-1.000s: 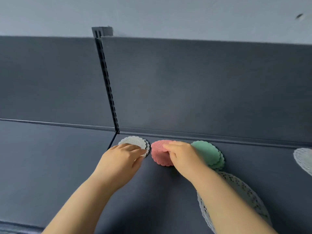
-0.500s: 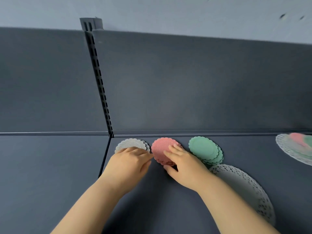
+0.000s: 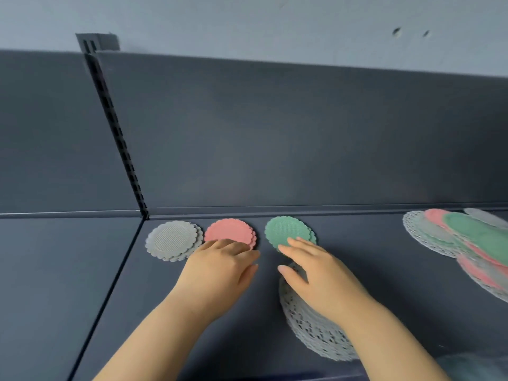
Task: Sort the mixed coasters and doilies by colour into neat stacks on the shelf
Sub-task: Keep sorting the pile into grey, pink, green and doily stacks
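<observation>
Far left, by the back corner: grey stack (image 3: 173,240) of coasters, all in sight now, half hidden under fingers a moment ago. Next to it, pink stack (image 3: 229,231), with left hand (image 3: 220,270) laid on its near edge, fingers loose and nearly straight, holding nothing. Slid over from the grey side since the last picture. Then green stack (image 3: 287,231), a small gap away from the pink. Right hand (image 3: 319,273) on its near edge now, not on the pink any more; fingers straight and spread, thumb out, tips just touching, gripping nothing. Under that wrist, a pile of white lacy doilies (image 3: 316,334), lying flat. Far right, much more in sight than before: mixed heap (image 3: 467,240) of pink, green and grey coasters on more lace, blurry, well apart from the three stacks.

Dark blue-grey shelf (image 3: 82,284) under it all, with a seam running down from the corner. Behind, a dark back panel (image 3: 275,133) and a slotted post (image 3: 115,127) standing up. Above, pale grey wall (image 3: 247,17) with two small marks.
</observation>
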A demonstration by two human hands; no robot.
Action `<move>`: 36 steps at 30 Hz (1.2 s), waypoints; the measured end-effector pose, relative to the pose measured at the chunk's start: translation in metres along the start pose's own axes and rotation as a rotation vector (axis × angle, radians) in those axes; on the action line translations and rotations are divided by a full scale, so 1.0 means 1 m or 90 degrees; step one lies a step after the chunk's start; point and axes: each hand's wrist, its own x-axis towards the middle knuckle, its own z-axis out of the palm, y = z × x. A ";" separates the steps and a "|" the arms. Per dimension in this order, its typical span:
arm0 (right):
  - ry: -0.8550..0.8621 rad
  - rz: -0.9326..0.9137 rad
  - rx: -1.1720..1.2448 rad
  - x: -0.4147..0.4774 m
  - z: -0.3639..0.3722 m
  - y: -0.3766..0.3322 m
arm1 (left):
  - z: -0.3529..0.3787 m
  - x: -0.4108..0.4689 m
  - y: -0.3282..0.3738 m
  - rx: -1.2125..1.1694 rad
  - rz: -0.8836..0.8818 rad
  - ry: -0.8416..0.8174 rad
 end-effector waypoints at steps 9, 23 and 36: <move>-0.008 0.001 -0.002 -0.115 -0.063 0.100 | 0.013 0.006 0.169 0.009 -0.006 0.020; 0.015 0.024 0.011 -0.207 -0.108 0.208 | 0.043 0.018 0.306 -0.001 -0.041 0.006; 0.097 0.087 0.054 -0.159 -0.125 0.258 | 0.073 0.104 0.292 -0.015 -0.010 0.047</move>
